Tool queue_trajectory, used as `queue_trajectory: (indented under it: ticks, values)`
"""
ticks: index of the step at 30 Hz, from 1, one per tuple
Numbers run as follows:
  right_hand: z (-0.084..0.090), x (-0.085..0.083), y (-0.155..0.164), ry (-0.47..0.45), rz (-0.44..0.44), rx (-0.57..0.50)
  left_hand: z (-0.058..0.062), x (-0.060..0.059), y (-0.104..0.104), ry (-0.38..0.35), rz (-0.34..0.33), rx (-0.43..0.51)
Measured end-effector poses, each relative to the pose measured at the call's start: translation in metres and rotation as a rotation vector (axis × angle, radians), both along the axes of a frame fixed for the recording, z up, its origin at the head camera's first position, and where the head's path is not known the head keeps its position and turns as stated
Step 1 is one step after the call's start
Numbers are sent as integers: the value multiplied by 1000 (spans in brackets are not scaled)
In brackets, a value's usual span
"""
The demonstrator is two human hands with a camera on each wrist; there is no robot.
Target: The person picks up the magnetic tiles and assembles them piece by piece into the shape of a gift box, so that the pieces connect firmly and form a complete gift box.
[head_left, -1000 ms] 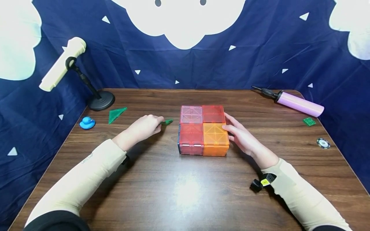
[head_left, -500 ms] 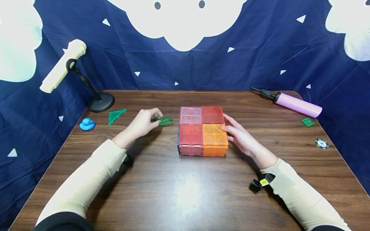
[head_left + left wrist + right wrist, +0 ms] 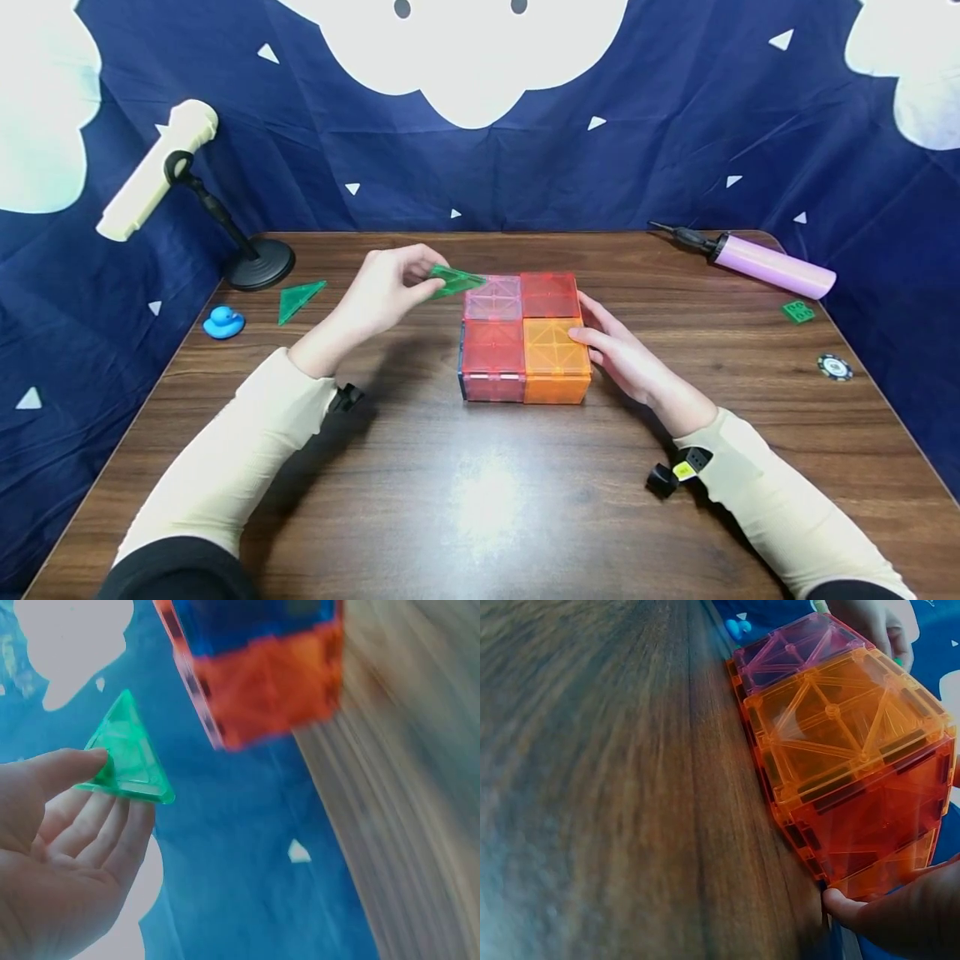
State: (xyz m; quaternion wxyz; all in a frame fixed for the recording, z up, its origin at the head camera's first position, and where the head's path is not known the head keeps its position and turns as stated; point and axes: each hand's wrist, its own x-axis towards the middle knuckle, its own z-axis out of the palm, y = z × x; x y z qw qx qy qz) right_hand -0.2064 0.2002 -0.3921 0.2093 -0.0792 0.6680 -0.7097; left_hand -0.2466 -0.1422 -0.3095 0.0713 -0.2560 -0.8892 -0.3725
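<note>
My left hand (image 3: 386, 287) pinches a translucent green triangular magnetic tile (image 3: 452, 282) between thumb and fingers. The tile is raised left of a box of square magnetic tiles (image 3: 495, 343), its tip overlapping the pink top square in the head view. In the left wrist view, the green tile (image 3: 135, 757) stands point up under the thumb. Pink, red and orange squares make the box's top. On its right side rests my right hand (image 3: 630, 358), thumb at the top edge of the orange square, fingers along the side. In the right wrist view, one fingertip touches the box's lower edge.
A second green triangle (image 3: 301, 300) lies left, near a blue rubber duck (image 3: 223, 322) and a black stand (image 3: 258, 262) holding a cream tube (image 3: 159, 171). To the right are a lilac hand pump (image 3: 772, 265), a green toy brick (image 3: 798, 312) and a poker chip (image 3: 835, 367).
My left hand has lifted the green triangular tile from the table, turned it, and brought it up and right towards the tile box. My right hand stays against the box.
</note>
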Motion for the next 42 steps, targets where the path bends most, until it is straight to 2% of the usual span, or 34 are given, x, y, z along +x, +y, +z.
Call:
queue_trajectory:
  ticks: [4,9,13,24,29,32,36,40,42]
  values:
    - [-1,-1,0,1,5,-6,-2,4,23,12,-107,5]
    - [-2,-1,0,4,4,-1,-9,6,43,9,-173,-22]
    - [-1,-1,0,7,5,7,-15,5,48,-1,-192,-42]
    - [-1,-1,0,6,4,8,-18,4,47,6,-221,-40]
    - [-3,0,1,5,2,4,-19,4,44,-22,-222,-4]
    - [-3,0,0,10,3,3,-20,6,35,-25,-185,36]
    - [-3,0,0,10,3,-1,-25,2,8,20,-37,24]
    - [-2,1,0,15,8,-4,-38,-11,-35,40,170,-102]
    - [-2,1,0,14,10,-1,-47,-16,-60,-2,265,-214]
